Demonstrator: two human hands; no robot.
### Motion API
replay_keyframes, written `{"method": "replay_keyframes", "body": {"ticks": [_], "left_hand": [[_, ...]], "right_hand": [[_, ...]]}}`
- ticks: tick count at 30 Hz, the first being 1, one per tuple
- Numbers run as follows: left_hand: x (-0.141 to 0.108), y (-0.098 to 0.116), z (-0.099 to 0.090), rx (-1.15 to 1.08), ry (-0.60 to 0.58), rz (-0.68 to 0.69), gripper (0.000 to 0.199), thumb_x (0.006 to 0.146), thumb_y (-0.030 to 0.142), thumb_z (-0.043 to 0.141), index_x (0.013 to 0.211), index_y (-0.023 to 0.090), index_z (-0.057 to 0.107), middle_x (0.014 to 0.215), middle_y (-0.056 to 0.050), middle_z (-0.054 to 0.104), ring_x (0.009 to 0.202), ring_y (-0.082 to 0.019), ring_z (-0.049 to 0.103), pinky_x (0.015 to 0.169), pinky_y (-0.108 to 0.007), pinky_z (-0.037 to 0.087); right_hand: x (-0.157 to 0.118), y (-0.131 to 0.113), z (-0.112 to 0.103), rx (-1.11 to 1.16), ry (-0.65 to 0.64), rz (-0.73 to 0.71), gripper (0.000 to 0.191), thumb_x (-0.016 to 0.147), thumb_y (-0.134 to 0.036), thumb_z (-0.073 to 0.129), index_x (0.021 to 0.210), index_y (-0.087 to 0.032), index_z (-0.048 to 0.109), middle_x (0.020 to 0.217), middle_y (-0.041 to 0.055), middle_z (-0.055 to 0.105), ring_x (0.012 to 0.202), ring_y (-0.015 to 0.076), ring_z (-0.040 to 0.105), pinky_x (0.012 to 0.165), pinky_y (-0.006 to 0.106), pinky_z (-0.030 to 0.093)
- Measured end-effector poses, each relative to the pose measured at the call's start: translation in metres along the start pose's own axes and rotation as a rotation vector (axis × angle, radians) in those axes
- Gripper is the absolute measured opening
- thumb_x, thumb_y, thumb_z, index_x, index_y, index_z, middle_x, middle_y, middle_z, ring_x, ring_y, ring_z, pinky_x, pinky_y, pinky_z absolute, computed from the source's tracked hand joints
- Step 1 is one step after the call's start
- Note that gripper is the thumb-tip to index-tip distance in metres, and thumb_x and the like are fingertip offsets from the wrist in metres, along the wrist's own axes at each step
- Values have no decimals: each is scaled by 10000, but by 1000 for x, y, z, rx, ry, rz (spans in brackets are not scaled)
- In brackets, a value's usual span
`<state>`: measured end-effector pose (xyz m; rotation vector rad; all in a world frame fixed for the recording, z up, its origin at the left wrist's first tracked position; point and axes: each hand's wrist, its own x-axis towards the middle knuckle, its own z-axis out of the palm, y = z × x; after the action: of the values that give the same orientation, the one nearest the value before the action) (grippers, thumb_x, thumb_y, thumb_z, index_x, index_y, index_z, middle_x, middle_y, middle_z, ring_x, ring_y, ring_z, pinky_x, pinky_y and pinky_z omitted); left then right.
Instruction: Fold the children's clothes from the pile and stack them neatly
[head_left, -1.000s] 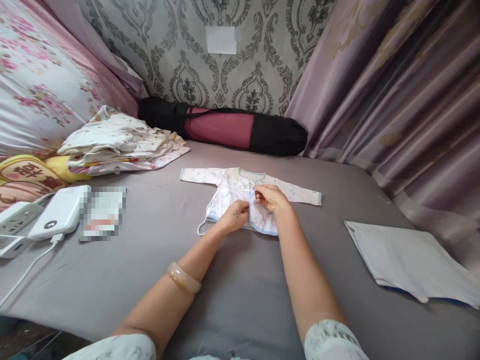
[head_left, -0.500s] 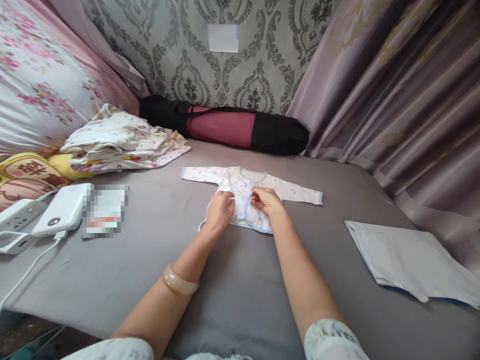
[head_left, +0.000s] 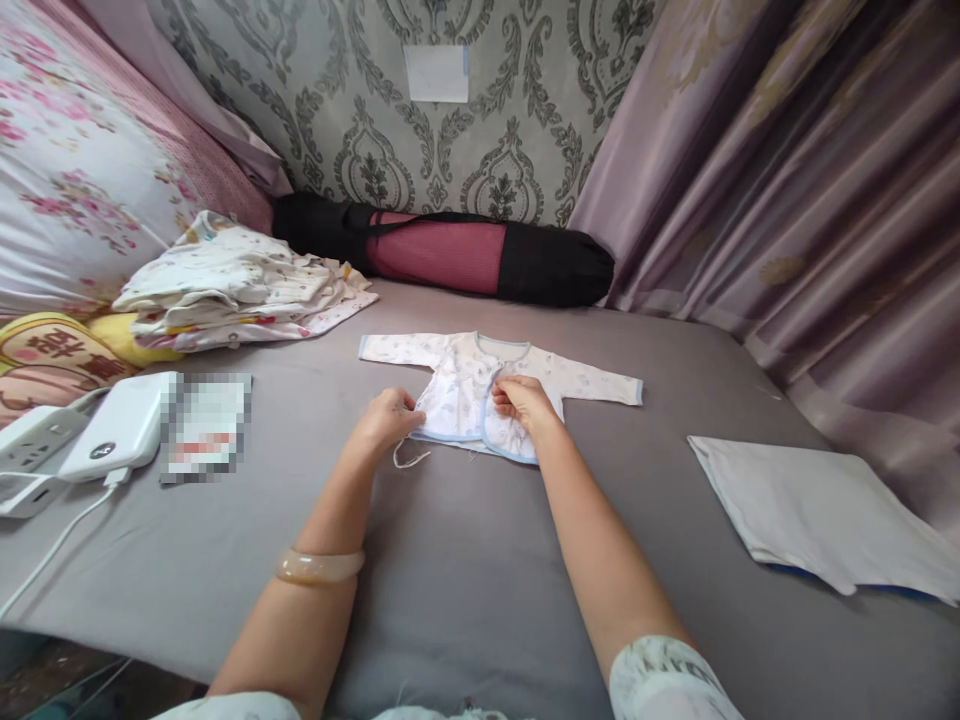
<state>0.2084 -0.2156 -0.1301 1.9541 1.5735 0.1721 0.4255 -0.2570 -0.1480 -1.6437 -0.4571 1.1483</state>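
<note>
A small white baby shirt [head_left: 457, 395] with pale prints and light blue trim lies spread on the grey sheet, both sleeves stretched out sideways. My left hand [head_left: 390, 418] is at the lower left side of the shirt, thumb and fingers closed on its edge. Just below that hand, a thin white tie string [head_left: 412, 460] trails onto the sheet. Over the middle of the front, my right hand [head_left: 523, 402] is in a pinch at the blue-trimmed front edge; the exact bit of fabric between its fingertips is hidden.
A pile of folded baby clothes [head_left: 240, 280] sits back left, near a floral pillow [head_left: 82, 150]. A black and pink rolled bag [head_left: 442, 255] lies along the wall. On the left are a white power bank [head_left: 120, 425] and a power strip [head_left: 34, 440]. Folded white cloth [head_left: 817, 510] lies right.
My left hand has moved left from the shirt's front to its lower left side, uncovering the left front panel. My right hand stays at the front edge.
</note>
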Motion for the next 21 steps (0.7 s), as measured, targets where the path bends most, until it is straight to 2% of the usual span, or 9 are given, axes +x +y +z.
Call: {"method": "replay_keyframes", "body": {"ticks": [3,6,9,11,13,15,18,21], "left_hand": [[0,-3,-4,-17,-32,-5,145,686,229,615,822,177,604,787,-31,660,729,-172,598,597,-239,401],[-3,-2,-1,87,30,43,154,719,193,570,871,179,595,864,-52,654,791,-196,594,650,-267,418],[-9,8,9,184,204,228,194,797,166,499,972,182,582,964,-79,632,927,-221,575,776,-305,435],[-14,18,17,191,254,381,191,850,169,459,995,190,581,1008,-86,617,987,-218,559,844,-312,431],[-18,28,25,194,216,474,184,879,169,436,968,190,595,1019,-91,612,999,-214,558,859,-307,430],[-20,34,31,221,154,510,180,886,172,441,949,181,609,1005,-99,612,988,-219,562,855,-311,433],[-20,35,37,250,94,514,174,890,196,461,971,174,614,983,-99,608,961,-221,569,847,-319,436],[-17,28,38,214,40,478,193,891,226,484,1045,194,596,1001,-78,605,959,-206,581,820,-300,438]], "right_hand": [[-1,0,0,-20,-4,-5,132,831,-90,570,711,-128,612,544,-17,583,436,64,526,420,150,469],[-2,-1,-3,-89,-32,-7,138,826,-106,564,700,-138,609,553,-16,588,439,69,528,434,160,466],[2,-9,-8,-232,7,-103,154,836,-148,536,713,-144,628,622,1,630,481,77,549,458,165,444],[7,-19,-10,-387,96,-267,155,844,-184,528,772,-153,661,720,17,673,583,96,598,528,175,453],[15,-30,-8,-605,177,-425,172,848,-217,528,826,-170,692,823,33,701,749,137,643,657,206,474],[25,-39,-3,-856,216,-489,193,849,-240,529,843,-182,713,916,61,711,937,200,638,798,267,469],[38,-45,9,-1146,225,-430,212,832,-272,550,892,-174,728,1063,126,685,1148,301,548,926,384,430],[48,-46,16,-1256,197,-340,268,757,-231,612,994,-161,715,1144,160,648,1216,330,495,957,425,417]]}}
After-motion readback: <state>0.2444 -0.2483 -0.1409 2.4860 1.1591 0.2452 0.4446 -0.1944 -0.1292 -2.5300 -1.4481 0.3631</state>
